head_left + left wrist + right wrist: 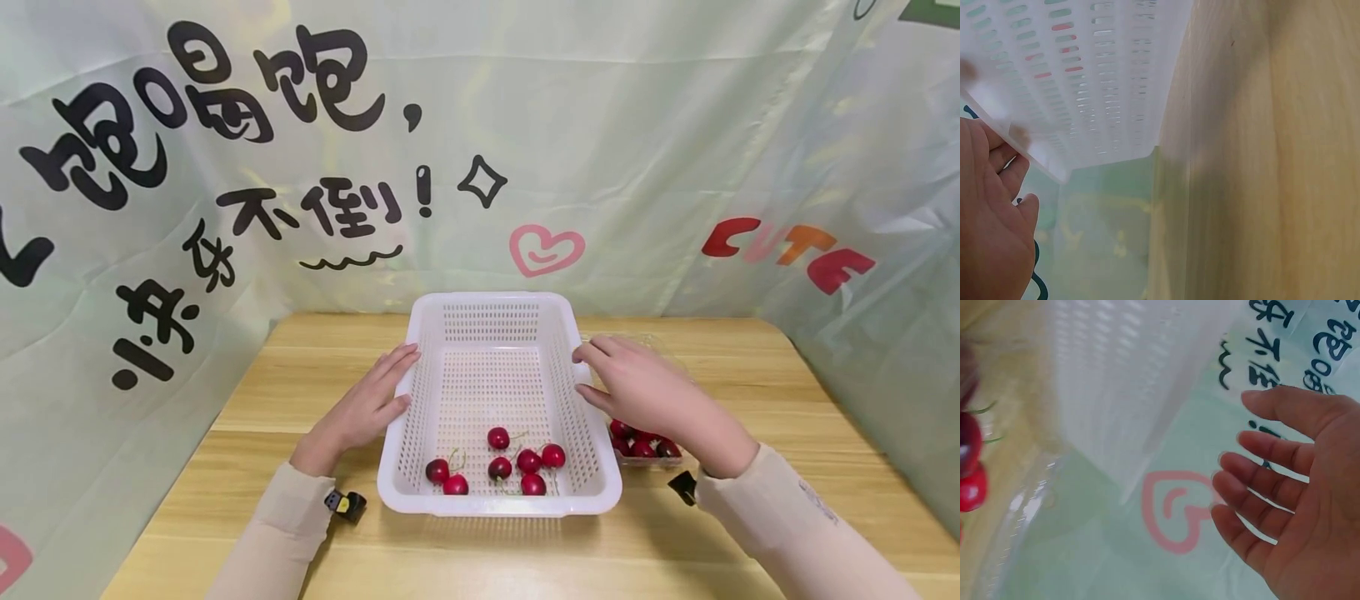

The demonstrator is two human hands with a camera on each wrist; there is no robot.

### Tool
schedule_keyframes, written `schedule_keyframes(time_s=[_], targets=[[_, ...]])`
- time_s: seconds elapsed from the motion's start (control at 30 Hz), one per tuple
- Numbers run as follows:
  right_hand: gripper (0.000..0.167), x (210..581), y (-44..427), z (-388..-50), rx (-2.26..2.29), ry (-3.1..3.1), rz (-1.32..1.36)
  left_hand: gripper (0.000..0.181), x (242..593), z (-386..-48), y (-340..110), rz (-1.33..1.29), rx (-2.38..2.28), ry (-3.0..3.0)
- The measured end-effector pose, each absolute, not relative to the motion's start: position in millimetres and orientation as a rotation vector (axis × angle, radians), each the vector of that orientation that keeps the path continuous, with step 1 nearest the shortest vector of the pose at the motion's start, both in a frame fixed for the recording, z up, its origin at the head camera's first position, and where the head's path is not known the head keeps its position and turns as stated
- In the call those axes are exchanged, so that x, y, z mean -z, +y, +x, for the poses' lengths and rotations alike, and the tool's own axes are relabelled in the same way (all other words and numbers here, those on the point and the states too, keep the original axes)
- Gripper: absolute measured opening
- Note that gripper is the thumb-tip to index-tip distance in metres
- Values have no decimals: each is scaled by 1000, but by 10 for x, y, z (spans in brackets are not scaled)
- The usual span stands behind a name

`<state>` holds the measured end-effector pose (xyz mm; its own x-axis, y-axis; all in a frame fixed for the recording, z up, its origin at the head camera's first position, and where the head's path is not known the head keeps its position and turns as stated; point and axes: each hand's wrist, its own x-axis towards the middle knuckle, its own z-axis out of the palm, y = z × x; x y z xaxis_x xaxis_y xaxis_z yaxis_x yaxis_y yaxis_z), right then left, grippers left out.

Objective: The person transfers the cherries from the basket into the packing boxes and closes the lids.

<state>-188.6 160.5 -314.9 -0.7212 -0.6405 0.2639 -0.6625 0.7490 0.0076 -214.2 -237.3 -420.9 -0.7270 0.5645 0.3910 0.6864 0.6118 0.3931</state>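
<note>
Pale green lettered cloth (585,150) hangs behind a wooden table (255,450).

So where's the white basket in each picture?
Head: the white basket is in the middle, a bit low.
Left wrist: the white basket is at the top left, seen from its side.
Right wrist: the white basket is at the top middle, blurry.
Shared landmark: the pale green cloth.

Curtained booth — printed cloth walls (637,142), wooden table (510,562)
</note>
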Motion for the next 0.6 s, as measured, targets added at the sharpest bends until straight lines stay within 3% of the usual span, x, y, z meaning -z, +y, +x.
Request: schedule_keyframes(time_s=[0.37, 0.6], targets=[[33, 2817, 1198, -1941, -229, -2578, 1253, 60, 4221, -2146, -2377, -1028, 777, -2601], [28, 2813, 893, -2021, -221, -2501, 1428, 60, 4220, -2144, -2377, -1030, 781, -2596]])
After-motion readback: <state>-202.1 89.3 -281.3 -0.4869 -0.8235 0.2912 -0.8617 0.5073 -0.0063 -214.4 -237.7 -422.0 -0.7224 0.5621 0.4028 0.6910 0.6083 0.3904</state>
